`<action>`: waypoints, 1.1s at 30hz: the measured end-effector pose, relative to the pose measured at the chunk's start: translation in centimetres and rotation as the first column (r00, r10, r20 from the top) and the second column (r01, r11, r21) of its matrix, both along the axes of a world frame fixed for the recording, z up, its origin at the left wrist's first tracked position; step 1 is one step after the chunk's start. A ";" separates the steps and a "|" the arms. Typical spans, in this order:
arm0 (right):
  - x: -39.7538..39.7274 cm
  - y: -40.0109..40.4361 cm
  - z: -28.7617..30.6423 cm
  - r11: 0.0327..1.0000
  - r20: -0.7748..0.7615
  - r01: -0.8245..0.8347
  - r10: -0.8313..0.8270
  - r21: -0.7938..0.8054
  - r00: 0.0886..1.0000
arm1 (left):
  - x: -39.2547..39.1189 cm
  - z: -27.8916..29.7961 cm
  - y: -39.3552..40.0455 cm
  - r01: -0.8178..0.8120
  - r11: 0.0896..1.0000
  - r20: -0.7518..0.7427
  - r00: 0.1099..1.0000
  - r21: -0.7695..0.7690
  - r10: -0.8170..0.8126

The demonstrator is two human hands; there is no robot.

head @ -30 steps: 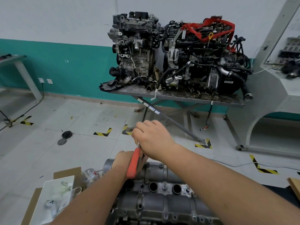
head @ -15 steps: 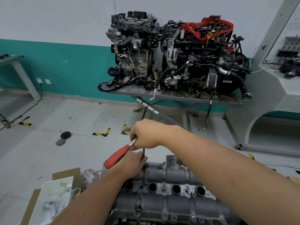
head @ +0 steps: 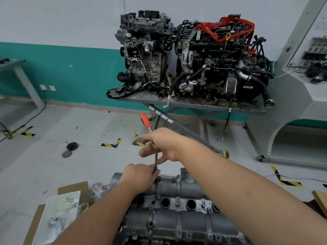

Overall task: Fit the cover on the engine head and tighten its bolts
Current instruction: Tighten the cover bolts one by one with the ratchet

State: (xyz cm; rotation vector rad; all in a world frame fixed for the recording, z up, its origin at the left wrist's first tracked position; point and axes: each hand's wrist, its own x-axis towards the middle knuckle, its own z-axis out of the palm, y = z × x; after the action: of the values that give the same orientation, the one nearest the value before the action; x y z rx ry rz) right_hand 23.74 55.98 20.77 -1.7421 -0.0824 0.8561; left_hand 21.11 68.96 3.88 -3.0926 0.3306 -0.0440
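1. Low in our view, we see the ribbed grey cast-metal cover [head: 177,216] lying on the engine head, with a row of round dark holes along its top and small bolts along its edges.
2. Our right hand [head: 163,145] is curled round the head end of a ratchet wrench with a red-orange grip [head: 145,123]; the grip sticks up and away from us, past the knuckles.
3. From that hand a thin dark extension bar [head: 156,163] runs straight down to a bolt [head: 157,196] between the first two holes of the cover.
4. Our left hand [head: 139,177] pinches the bar low on its shaft, fingers wrapped round it, just above the cover's far rail.
5. Beyond the hands, two dirty assembled engines [head: 191,55] stand side by side on a grey metal table [head: 194,105] against the teal and white wall.
6. At our lower left, an open cardboard box [head: 53,214] holds white packing and small parts.
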 end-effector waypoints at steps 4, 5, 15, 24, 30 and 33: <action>-0.3 0.2 -1.6 0.873 -0.315 0.303 -0.186 0.382 0.931 | -0.3 0.3 -0.3 0.018 0.998 0.012 1.000 0.057 -0.019; -0.5 0.3 -2.0 0.809 -0.370 0.386 -0.228 0.443 0.901 | -0.3 0.4 -0.2 0.014 0.999 0.004 1.000 0.046 -0.015; -2.8 -0.1 -5.3 0.803 0.258 0.389 -0.535 0.451 0.805 | -0.3 0.7 -0.3 -0.026 0.999 -0.024 0.999 -0.036 0.025; -2.1 -0.7 -8.0 0.965 0.971 0.147 -0.228 0.217 0.066 | -0.2 1.2 -0.3 0.006 1.000 -0.097 0.995 0.009 -0.005; -0.8 -1.7 -6.2 0.969 0.943 0.164 0.223 -0.186 -0.247 | -0.4 1.3 -0.5 0.006 1.000 -0.085 0.996 0.002 -0.006; -1.2 -1.4 -4.6 0.880 0.853 0.235 0.464 -0.413 -0.239 | -0.2 0.5 -0.3 0.034 0.999 0.060 0.998 -0.020 -0.033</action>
State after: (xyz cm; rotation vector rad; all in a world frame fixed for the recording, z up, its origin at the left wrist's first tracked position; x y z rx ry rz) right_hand 22.59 54.58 16.13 -2.4679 -1.3438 -0.9039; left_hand 20.86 68.69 4.37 -3.0994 0.3821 -0.1405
